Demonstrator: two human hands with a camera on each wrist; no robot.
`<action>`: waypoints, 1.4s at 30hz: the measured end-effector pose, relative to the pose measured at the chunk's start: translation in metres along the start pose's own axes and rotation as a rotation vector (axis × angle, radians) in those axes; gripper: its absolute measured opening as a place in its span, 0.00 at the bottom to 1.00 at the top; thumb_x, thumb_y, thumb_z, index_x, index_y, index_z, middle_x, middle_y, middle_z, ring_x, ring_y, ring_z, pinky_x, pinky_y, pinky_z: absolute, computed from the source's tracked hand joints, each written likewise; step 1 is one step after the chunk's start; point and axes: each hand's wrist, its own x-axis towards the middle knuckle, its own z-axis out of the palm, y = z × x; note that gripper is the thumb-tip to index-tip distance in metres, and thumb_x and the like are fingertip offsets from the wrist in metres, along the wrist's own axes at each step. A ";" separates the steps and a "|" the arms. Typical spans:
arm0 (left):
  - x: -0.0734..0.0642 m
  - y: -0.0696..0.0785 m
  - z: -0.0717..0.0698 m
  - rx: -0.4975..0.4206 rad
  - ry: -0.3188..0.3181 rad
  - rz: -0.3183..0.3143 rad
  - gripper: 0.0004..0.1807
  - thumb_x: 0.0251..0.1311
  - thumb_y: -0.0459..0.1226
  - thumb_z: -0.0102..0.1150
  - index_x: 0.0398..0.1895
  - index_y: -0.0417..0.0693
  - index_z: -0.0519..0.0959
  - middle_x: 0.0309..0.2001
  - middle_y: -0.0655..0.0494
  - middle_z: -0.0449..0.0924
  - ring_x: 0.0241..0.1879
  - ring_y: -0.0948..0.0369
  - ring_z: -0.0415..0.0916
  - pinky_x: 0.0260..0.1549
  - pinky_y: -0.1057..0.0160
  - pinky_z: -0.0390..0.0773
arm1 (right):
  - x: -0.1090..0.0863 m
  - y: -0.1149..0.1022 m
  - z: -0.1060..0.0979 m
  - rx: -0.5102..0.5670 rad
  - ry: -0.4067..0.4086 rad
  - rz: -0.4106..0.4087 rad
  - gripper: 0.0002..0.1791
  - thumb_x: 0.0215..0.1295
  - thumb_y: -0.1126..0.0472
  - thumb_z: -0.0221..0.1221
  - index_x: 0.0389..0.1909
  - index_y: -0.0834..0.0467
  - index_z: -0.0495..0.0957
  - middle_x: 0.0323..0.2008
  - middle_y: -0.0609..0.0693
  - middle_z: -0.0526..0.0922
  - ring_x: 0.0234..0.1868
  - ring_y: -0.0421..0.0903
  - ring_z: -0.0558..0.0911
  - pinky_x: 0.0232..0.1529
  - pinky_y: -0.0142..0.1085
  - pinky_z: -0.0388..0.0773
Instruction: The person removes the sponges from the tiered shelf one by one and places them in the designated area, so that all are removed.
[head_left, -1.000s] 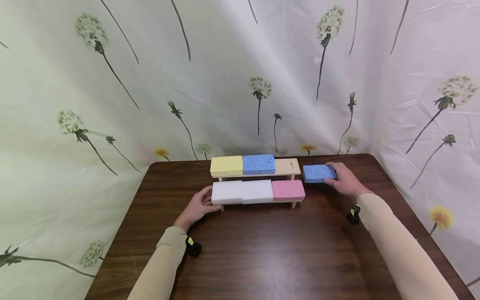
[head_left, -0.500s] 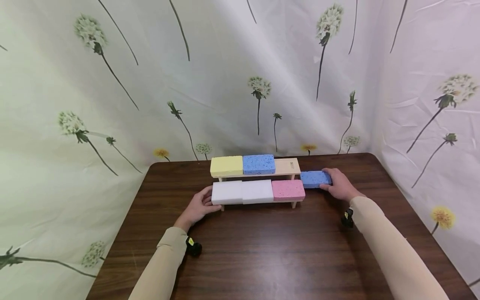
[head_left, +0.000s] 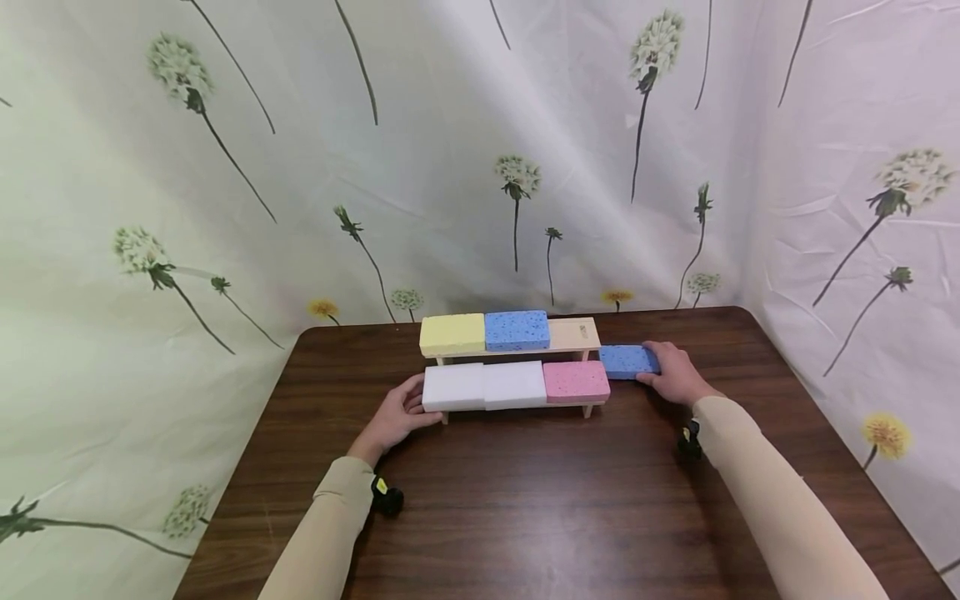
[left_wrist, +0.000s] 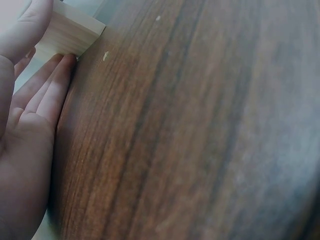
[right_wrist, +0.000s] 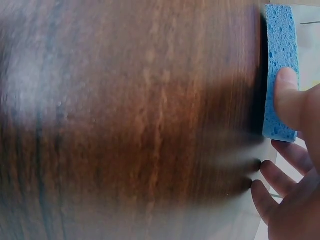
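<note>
Left of the frame's middle, the left hand (head_left: 392, 419) grips the front stand (head_left: 566, 405), white sponges (head_left: 453, 387) on top; right of the middle — just beside the back stand (head_left: 574, 333) — the right hand (head_left: 675, 377) pinches a blue sponge (head_left: 628, 362).

Wrist views' edges crop the 2 hands (left_wrist: 25, 150) (right_wrist: 306, 197).
</note>
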 end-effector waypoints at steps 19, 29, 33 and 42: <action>0.001 -0.004 0.001 0.013 0.012 -0.010 0.46 0.60 0.27 0.74 0.80 0.38 0.61 0.75 0.33 0.66 0.73 0.40 0.67 0.63 0.64 0.78 | 0.005 -0.002 0.005 -0.008 0.001 0.028 0.39 0.74 0.61 0.65 0.77 0.71 0.59 0.74 0.76 0.62 0.74 0.75 0.62 0.73 0.70 0.59; 0.000 -0.003 0.000 0.008 0.011 0.014 0.46 0.60 0.26 0.74 0.79 0.36 0.61 0.74 0.32 0.66 0.73 0.40 0.68 0.62 0.65 0.79 | 0.006 -0.001 0.006 -0.011 0.007 0.021 0.39 0.73 0.61 0.65 0.77 0.72 0.59 0.74 0.76 0.63 0.74 0.76 0.62 0.73 0.69 0.60; 0.000 -0.004 0.000 -0.005 0.006 0.036 0.45 0.59 0.27 0.75 0.78 0.35 0.62 0.73 0.31 0.67 0.72 0.39 0.68 0.61 0.66 0.79 | 0.006 -0.001 0.005 -0.014 -0.010 0.020 0.41 0.74 0.60 0.65 0.78 0.72 0.57 0.74 0.76 0.62 0.74 0.76 0.61 0.73 0.69 0.60; 0.000 -0.003 0.000 -0.002 0.003 0.041 0.45 0.59 0.27 0.76 0.78 0.36 0.63 0.73 0.32 0.68 0.72 0.40 0.68 0.61 0.66 0.79 | 0.001 -0.007 -0.005 0.011 -0.035 0.026 0.47 0.73 0.54 0.67 0.79 0.74 0.52 0.75 0.78 0.59 0.75 0.75 0.61 0.75 0.69 0.58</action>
